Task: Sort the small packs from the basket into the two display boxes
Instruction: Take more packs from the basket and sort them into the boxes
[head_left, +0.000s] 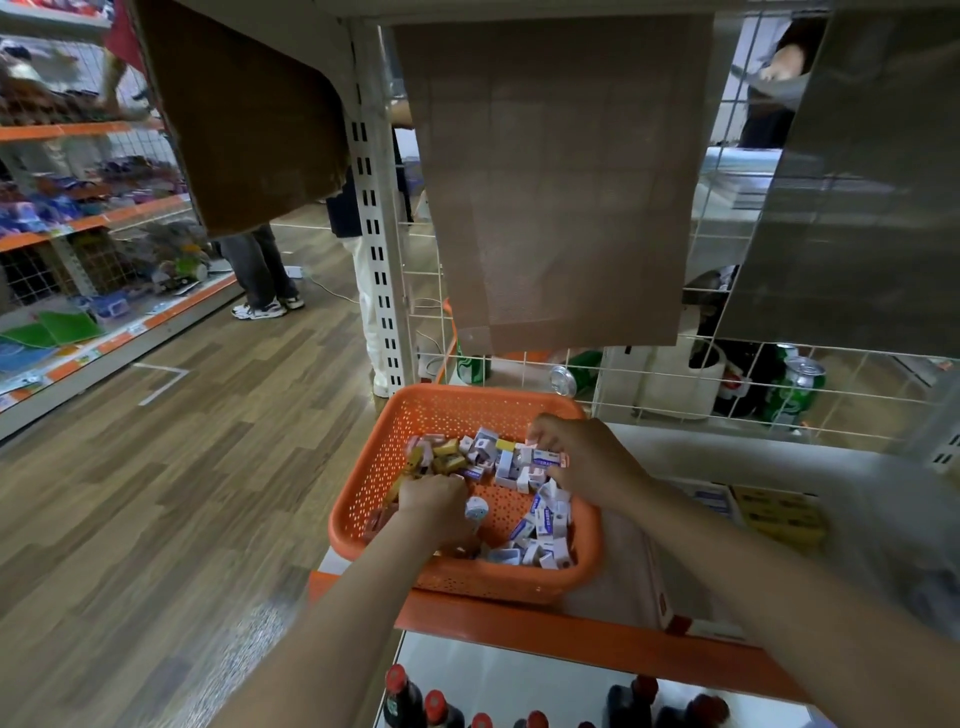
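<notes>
We judge the sorting well short of done: the basket (363, 519) holds a heap of packs (540, 525), yellow and pink to its left, white-and-blue to its right. At its left side our left hand (435, 501) has its fingers curled down round some yellow packs (397, 486). Further right, our right hand (587, 457) pinches a white pack (546, 459) between thumb and fingers. Right of the basket lie what we take for the two boxes (779, 512) (too blurred to tell how full). The basket sits on a white shelf (753, 447) with an orange front edge, and bottles (402, 696) stand below it. A wood-look floor (182, 467) runs to the left, with stocked racks (78, 223) beyond. Wire mesh (649, 384) rises at the back, with cans (795, 384) behind it.
</notes>
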